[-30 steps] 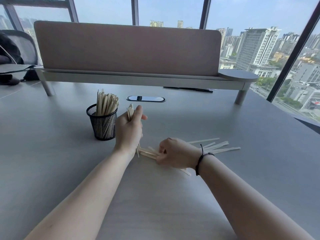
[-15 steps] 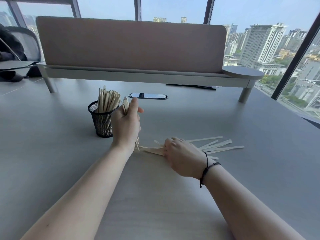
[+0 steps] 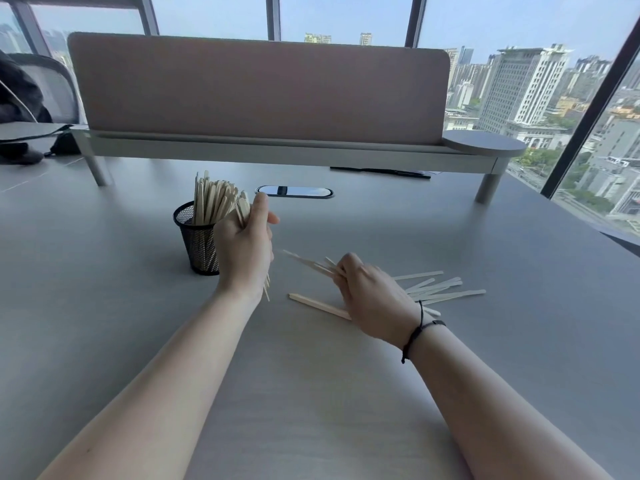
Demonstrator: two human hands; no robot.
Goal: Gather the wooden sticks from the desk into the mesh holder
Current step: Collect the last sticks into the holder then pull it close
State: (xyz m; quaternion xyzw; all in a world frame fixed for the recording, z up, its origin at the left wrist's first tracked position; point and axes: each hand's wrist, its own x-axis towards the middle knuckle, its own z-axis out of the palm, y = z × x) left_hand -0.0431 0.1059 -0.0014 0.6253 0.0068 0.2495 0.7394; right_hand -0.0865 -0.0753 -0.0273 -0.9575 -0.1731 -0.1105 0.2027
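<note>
Many wooden sticks (image 3: 213, 199) stand already in the mesh holder (image 3: 198, 237), so I judge the task well past its middle, but not finished. A small bundle (image 3: 243, 209) is in the left hand (image 3: 242, 251): its fingers are curled and pressed together around the bundle, with the thumb raised. The top ends come out above the fingers, just beside the rim of the holder, and the lower ends show under the heel of the hand. This bundle is not yet inside the holder.

The right hand (image 3: 372, 299) pinches a few sticks (image 3: 308, 263) between thumb and bent fingers; they point away from the fingertips toward the left hand and look blurred. How many they are, I cannot tell. One stick (image 3: 318, 305) lies flat on the desk (image 3: 450, 393) just below those fingers, and a loose fan of sticks (image 3: 440, 289) lies behind the knuckles, on the wrist side. These are what is left to gather.

The sticks are thin, flat, pale strips with rounded ends, light and smooth by their look. The holder is a black cylinder of fine metal mesh, open on top. The desk is grey and matte.
</note>
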